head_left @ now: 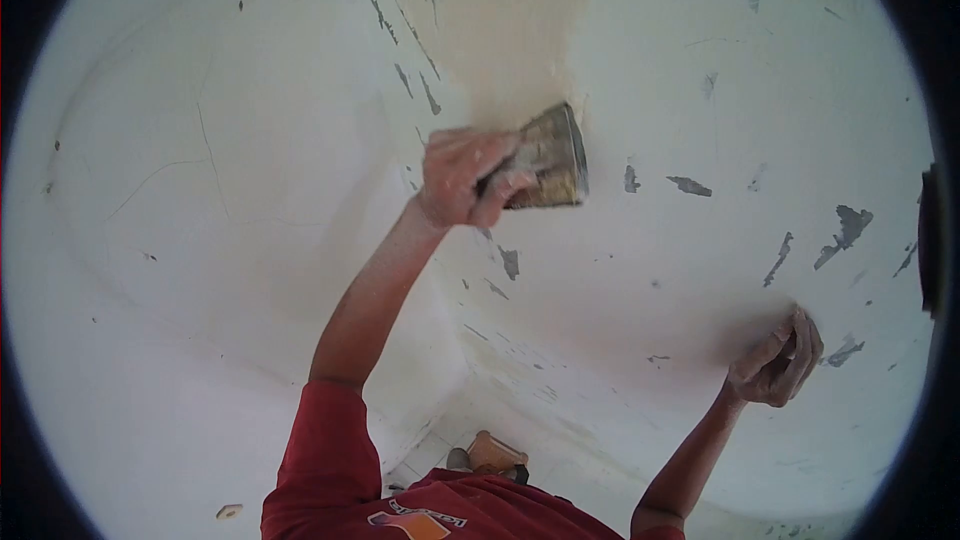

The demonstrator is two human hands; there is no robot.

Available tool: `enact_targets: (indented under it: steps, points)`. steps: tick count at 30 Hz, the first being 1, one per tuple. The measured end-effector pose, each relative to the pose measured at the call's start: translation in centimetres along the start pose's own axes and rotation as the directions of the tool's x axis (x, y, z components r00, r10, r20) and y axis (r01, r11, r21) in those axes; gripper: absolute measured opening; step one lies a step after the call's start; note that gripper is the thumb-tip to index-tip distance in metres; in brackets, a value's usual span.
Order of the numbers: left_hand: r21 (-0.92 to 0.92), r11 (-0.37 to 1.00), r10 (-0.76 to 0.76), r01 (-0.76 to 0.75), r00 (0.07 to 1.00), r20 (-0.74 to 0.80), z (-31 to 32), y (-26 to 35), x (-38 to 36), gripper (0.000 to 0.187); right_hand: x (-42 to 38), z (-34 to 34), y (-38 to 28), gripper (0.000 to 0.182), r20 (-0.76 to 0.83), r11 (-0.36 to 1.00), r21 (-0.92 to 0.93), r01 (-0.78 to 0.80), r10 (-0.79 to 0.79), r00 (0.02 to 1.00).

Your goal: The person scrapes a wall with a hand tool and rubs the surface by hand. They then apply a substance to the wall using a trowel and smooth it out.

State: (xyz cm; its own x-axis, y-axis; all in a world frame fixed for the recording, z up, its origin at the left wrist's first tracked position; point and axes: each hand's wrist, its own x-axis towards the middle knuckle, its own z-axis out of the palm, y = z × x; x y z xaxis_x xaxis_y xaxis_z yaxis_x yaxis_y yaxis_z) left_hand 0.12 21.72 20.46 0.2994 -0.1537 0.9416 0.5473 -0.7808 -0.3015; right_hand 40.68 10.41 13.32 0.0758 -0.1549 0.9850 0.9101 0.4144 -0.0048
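My left hand [468, 178] is closed around the handle of a wide putty knife [556, 158] smeared with dried filler. Its blade points right and lies at the wall [620, 270], just under a damp-looking beige strip [500, 30] of fresh coating. Farther right and lower, my right hand [778, 360] is at the wall with its fingers curled in. Nothing shows between those fingers. White dust covers both hands.
Grey patches of chipped paint [850, 228] dot the wall, with more along the corner at left. Thin cracks run over the left wall [200, 140]. Below me a wooden stool [495, 452] stands on the tiled floor. A dark object [930, 240] sits at the right edge.
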Motion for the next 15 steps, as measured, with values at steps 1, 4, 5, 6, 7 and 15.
enact_targets:
  steps: [1, 4, 5, 6, 7, 15]
  points:
    - [-0.003, 1.0, -0.015, 0.015, 1.0, 0.026, 0.3, 0.6, -1.0, 0.026, -0.2, 0.0, 0.1, 0.022, 0.0, 0.999, 0.035, -0.002, 0.002, 1.0]
    - [-0.109, 0.992, -0.062, 0.064, 0.998, 0.028, 1.3, 1.6, -2.9, 0.028, 0.1, 0.3, -0.3, 0.021, -0.013, 0.999, 0.047, 0.001, 0.0, 1.0]
    - [-0.104, 0.993, -0.06, 0.062, 0.998, 0.023, 1.6, 2.2, -3.6, 0.028, 0.3, 0.3, -0.6, 0.02, -0.019, 1.0, 0.019, 0.002, -0.001, 1.0]
    - [-0.136, 0.989, -0.049, 0.057, 0.997, 0.056, 1.9, 3.0, -4.2, 0.029, 0.5, 0.4, -0.6, 0.02, -0.025, 1.0, 0.022, 0.007, -0.006, 1.0]
    - [-0.168, 0.984, -0.038, 0.053, 0.995, 0.089, 2.2, 3.8, -4.9, 0.03, 0.5, 0.3, -0.5, 0.02, -0.02, 1.0, 0.016, 0.02, -0.02, 1.0]
    - [-0.165, 0.859, -0.511, 0.485, 0.835, -0.205, -0.1, 7.3, -3.5, 0.024, 0.6, 0.5, -1.0, 0.02, -0.046, 0.998, 0.07, -0.001, 0.004, 0.999]
